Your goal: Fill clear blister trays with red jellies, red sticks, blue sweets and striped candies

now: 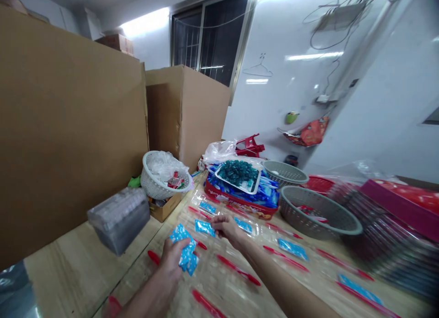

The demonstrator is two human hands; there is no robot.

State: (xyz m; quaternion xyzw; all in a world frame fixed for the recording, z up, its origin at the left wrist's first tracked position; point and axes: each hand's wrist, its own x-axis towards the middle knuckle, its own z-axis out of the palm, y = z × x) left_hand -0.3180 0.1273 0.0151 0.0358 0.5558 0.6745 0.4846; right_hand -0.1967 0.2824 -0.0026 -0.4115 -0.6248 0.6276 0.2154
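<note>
My left hand [172, 258] is closed around a fanned bunch of small blue patterned packets [185, 248], its thumb lying on top. Further up the table, my right hand [226, 227] has its fingers pinched at the right end of a single blue packet [203, 227]. That packet lies over the clear plastic trays [240, 251] spread across the table. Long red plastic pieces [239, 270], whose exact kind I cannot make out, lie in the trays. Several trays also carry a blue packet [293, 248]. My forearms cover part of the rows.
Behind the trays stands a red box [236, 204] of blue-wrapped items, topped by a white tray of dark green pieces [239, 174]. Grey baskets [320, 212] and stacked clear trays [398, 235] are at right. A white basket [151, 180], clear containers [120, 217] and large cartons [72, 126] stand left.
</note>
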